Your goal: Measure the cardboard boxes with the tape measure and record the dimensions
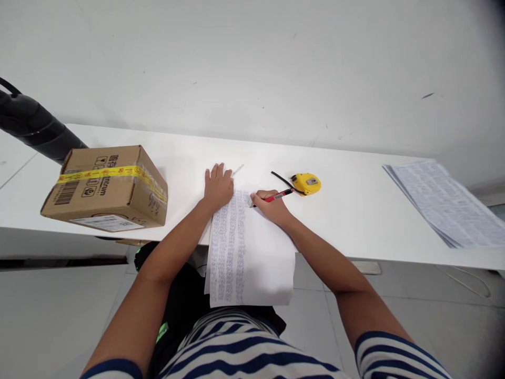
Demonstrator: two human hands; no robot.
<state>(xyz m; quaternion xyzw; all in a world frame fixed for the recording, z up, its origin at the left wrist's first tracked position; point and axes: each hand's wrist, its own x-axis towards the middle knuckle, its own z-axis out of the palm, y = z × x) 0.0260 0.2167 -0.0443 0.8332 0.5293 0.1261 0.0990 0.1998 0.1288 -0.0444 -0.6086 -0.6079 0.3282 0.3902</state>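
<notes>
Sheets of white paper [268, 263] lie partly on the white table and hang over its front edge toward my body. Columns of small blue handwriting fill the left part of the top sheet. My right hand [272, 207] is closed around a red and black pen [277, 196], its tip at the paper near the upper middle. Flat on the paper's upper left corner and the table rests my left hand [218, 188], fingers spread. A yellow tape measure [306, 183] with a black strap sits just beyond my right hand.
On the left stands a taped cardboard box [106, 189], with a dark wrapped tube [35, 126] behind it. A stack of written sheets [445, 202] lies at the table's right end. The white table [347, 210] meets a wall at the back.
</notes>
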